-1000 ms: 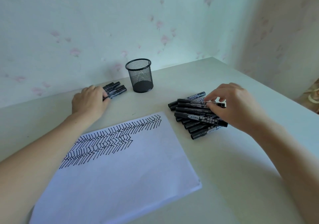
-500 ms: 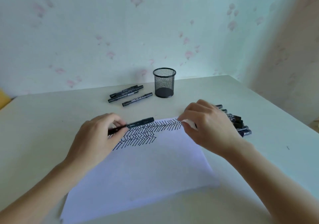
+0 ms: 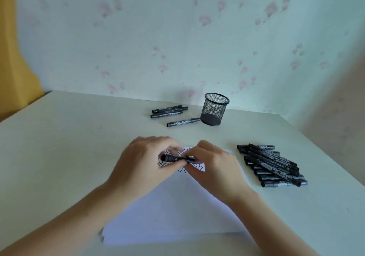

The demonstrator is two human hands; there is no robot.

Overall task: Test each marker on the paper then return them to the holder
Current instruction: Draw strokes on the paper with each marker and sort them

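Head view: both hands met over the far end of the paper, sharing one marker.
Marker in hand: a slim black marker pen (image 3: 176,158) lay crosswise between the two hands, just above the sheet's drawn part.
Left grip: the left hand (image 3: 146,164) had its fingers curled round the marker's left part, the blunt end showing past the fingertips.
Right grip: the right hand (image 3: 215,168) pinched the marker's right end with thumb and fingers; whether a cap was on could not be told.
Paper: a white sheet of paper (image 3: 173,212) lay flat on the table under both hands, with black zigzag pen strokes (image 3: 166,164) visible at its far end between the fingers.
Marker pile: a heap of black markers with grey labels (image 3: 272,166) lay on the table just right of the paper.
Loose markers: four more black markers (image 3: 169,112) lay side by side near the back, left of the holder.
Holder: a black wire-mesh cup (image 3: 214,108) stood upright beyond the paper, apart from both hands.
Table: a pale cream table (image 3: 59,157) carried everything, against floral wallpaper (image 3: 177,38).
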